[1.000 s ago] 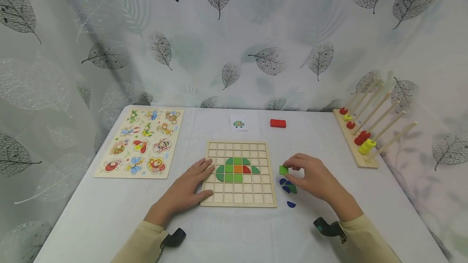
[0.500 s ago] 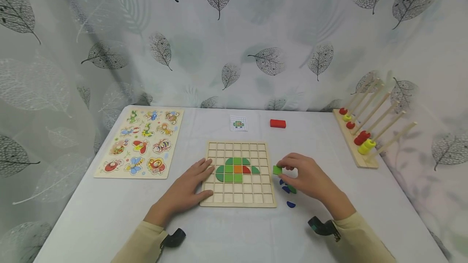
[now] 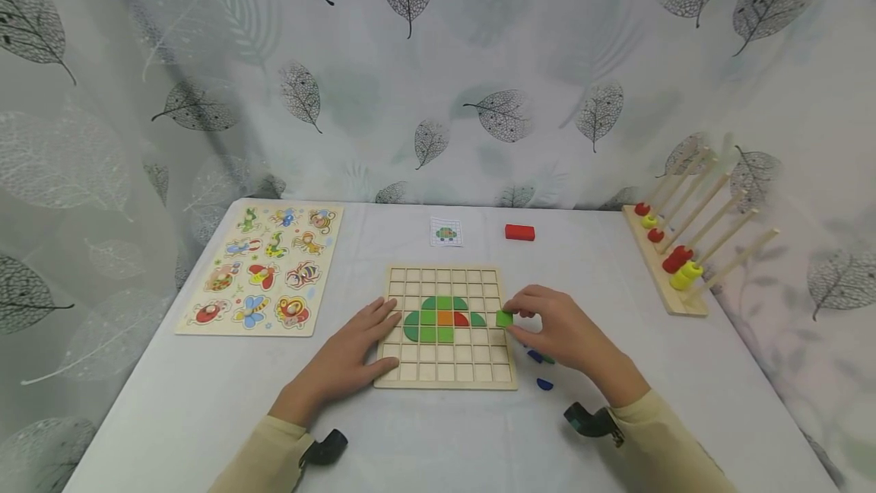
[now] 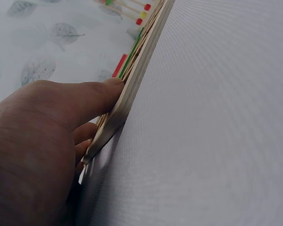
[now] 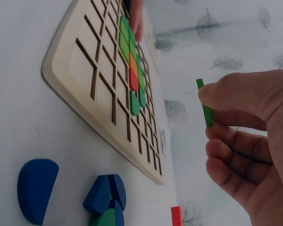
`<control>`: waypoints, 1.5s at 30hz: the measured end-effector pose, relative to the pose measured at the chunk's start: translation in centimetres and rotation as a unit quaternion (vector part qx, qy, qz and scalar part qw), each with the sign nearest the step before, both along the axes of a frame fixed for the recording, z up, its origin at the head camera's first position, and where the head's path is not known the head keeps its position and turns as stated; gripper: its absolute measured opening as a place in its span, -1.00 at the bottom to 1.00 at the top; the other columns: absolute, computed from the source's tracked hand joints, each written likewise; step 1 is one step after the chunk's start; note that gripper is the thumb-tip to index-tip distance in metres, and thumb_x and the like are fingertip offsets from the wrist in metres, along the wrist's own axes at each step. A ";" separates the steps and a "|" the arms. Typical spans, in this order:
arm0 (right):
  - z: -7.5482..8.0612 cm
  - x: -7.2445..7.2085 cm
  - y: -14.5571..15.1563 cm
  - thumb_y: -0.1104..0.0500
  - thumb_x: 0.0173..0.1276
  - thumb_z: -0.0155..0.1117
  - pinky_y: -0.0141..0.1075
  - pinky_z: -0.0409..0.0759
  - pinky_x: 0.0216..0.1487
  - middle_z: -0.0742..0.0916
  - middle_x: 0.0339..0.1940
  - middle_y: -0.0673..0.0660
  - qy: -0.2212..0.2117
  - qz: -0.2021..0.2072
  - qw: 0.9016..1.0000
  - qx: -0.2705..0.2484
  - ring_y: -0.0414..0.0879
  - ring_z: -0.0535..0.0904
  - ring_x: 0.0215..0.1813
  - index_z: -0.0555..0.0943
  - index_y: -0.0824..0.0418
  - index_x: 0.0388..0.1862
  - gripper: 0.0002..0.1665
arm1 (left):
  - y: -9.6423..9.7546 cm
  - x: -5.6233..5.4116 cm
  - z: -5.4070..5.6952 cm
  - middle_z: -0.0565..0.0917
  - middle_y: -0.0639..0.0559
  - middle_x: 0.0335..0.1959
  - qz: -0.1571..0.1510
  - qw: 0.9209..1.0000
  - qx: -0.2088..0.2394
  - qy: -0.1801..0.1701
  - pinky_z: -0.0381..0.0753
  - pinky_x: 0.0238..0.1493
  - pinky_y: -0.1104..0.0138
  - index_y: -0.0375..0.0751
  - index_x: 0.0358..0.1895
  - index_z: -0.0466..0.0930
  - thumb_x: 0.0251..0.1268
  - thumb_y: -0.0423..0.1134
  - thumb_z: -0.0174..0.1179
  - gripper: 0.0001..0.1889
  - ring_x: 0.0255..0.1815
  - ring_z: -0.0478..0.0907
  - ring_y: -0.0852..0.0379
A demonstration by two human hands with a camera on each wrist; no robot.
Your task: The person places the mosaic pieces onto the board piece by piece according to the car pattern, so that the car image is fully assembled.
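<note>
A wooden grid board (image 3: pixel 479 373) lies mid-table, with green, orange and red pieces set in its cells. My left hand (image 3: pixel 352 352) rests on the board's left edge, fingers spread and fairly straight; in the left wrist view its thumb (image 4: pixel 96 96) touches the rim. Between thumb and fingertips my right hand (image 3: pixel 564 329) pinches a light green square tile (image 3: pixel 503 319), above the board's right edge. The right wrist view shows that tile edge-on, raised clear of the board. Blue half-round pieces (image 5: pixel 37 190) and a dark green piece (image 5: pixel 104 218) lie right of the board, partly hidden by the right hand in the head view.
Behind the board are a small picture card (image 3: pixel 446 232) and a red block (image 3: pixel 520 232). An insect puzzle board (image 3: pixel 263 268) lies at the left. On the right stands a peg rack (image 3: pixel 664 265) with red and yellow beads. A leaf-print curtain (image 3: pixel 438 74) hangs behind.
My right hand has carried the green square tile leftward, from beside the loose pieces to the board's right edge. The left hand has stayed in place.
</note>
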State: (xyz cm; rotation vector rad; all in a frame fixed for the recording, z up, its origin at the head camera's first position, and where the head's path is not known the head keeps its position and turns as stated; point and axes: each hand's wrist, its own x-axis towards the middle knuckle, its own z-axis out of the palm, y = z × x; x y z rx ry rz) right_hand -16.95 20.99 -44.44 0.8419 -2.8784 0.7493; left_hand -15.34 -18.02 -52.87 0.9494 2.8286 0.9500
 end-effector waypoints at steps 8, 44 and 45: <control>-0.1 -0.3 -1.0 0.18 0.31 0.68 -0.16 0.78 -0.05 0.75 -0.07 -0.10 -0.009 0.012 1.000 -0.004 -0.07 0.68 -0.08 0.84 0.07 0.01 -0.70 | 0.1 0.1 0.2 0.21 -0.03 0.75 0.000 1.000 -0.001 0.000 0.16 0.66 -0.14 -0.18 0.68 0.35 0.48 0.12 0.35 -0.17 0.78 0.00 -0.12; -2.1 -1.4 -4.2 0.20 0.31 0.68 -0.22 0.77 -0.01 0.73 -0.11 -0.13 -0.030 0.048 0.998 -0.020 -0.10 0.68 -0.08 0.83 0.10 -0.01 -0.71 | 0.0 0.0 0.1 0.20 -0.03 0.75 -0.002 1.000 0.000 0.004 0.17 0.65 -0.16 -0.18 0.67 0.36 0.48 0.13 0.36 -0.17 0.78 0.00 -0.11; -2.2 -1.4 -4.3 0.20 0.31 0.68 -0.21 0.77 0.00 0.73 -0.11 -0.13 -0.032 0.048 0.998 -0.021 -0.11 0.68 -0.07 0.84 0.10 -0.01 -0.71 | 0.0 0.0 0.1 0.20 -0.04 0.75 -0.002 1.000 0.001 0.004 0.17 0.65 -0.16 -0.18 0.67 0.36 0.48 0.13 0.36 -0.17 0.78 0.00 -0.11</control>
